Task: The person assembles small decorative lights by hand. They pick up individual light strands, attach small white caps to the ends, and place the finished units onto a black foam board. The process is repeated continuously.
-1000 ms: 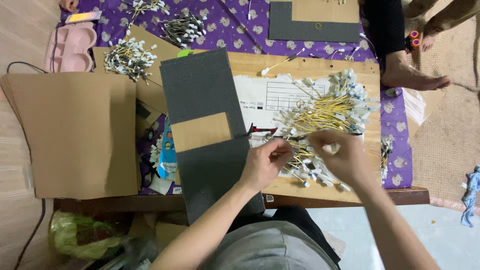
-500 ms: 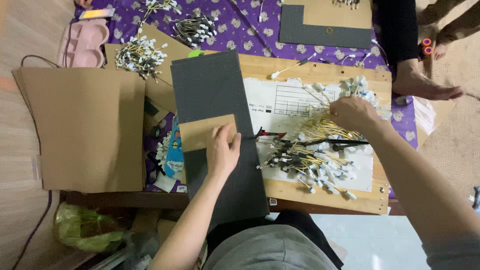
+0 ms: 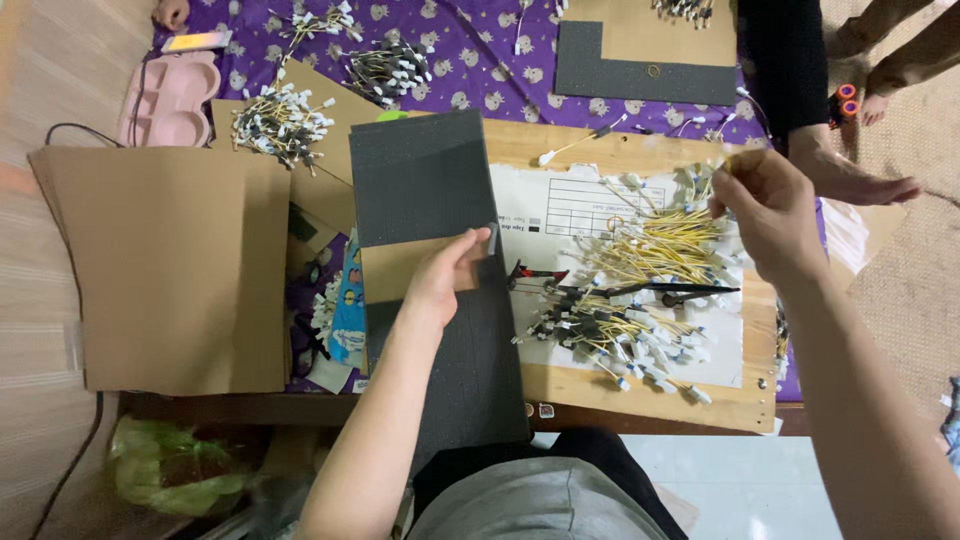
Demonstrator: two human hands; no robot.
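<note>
The left hand point(image 3: 445, 275) lay flat, fingers extended and grasping nothing, pressing a small tan cardboard rectangle point(image 3: 400, 270) against the long dark grey foam sheet point(image 3: 440, 300) that ran from the wooden board point(image 3: 560, 385) down toward the person's lap; the pressure seemingly kept card and sheet from sliding. The right hand point(image 3: 770, 205) was raised above the work, its fingertips pinched on a thin yellow wire lead with a white end point(image 3: 712, 172), drawn up from the loose heap of yellow wires with white connectors point(image 3: 660, 245), probably to separate one piece from the tangle. That heap rested on a white printed paper sheet point(image 3: 560, 205), which gave a pale background and kept the pieces gathered. Just below it lay a darker bundle of black-and-white wired connectors point(image 3: 590, 320), with a red-handled black tool point(image 3: 530, 272) beside the foam sheet within easy reach of either hand. To the left, a stack of large brown cardboard sheets point(image 3: 170, 270) sat apart from the working area. Further bundles of wires point(image 3: 280, 120) rested on the purple patterned cloth point(image 3: 480, 60) beyond, and another person's hand point(image 3: 850, 185) rested at the right edge.
</note>
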